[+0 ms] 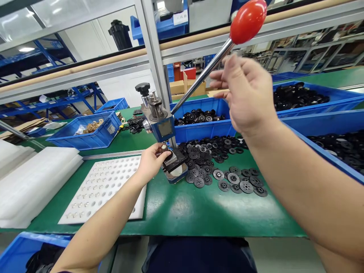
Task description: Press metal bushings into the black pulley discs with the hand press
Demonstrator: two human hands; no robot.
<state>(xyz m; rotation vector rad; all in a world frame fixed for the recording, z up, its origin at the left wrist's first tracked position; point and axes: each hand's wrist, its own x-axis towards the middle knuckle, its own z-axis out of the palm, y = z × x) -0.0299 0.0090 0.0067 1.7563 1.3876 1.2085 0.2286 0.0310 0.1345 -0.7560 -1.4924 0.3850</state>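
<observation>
A hand press [165, 127] with a long steel lever [203, 74] and a red knob [248, 21] stands on the green bench. At its base, my left hand [152, 161] pinches a small cylindrical part [164, 148] with a pale top, over the black fixture [174, 161]. The thumb and fingers partly cover that part. My right hand [247, 91] is raised just below the knob, to the right of the lever, and slightly blurred. Its fingers are apart and hold nothing. Black round discs [200, 161] lie in a heap right of the press.
A white foam tray [138, 206] with rows of holes, several holding small clear pieces, lies at left. Stacked white foam [36, 178] is beyond it. Blue bins [204, 131] of black parts stand behind and at right. Another blue bin [96, 138] holds tan pieces.
</observation>
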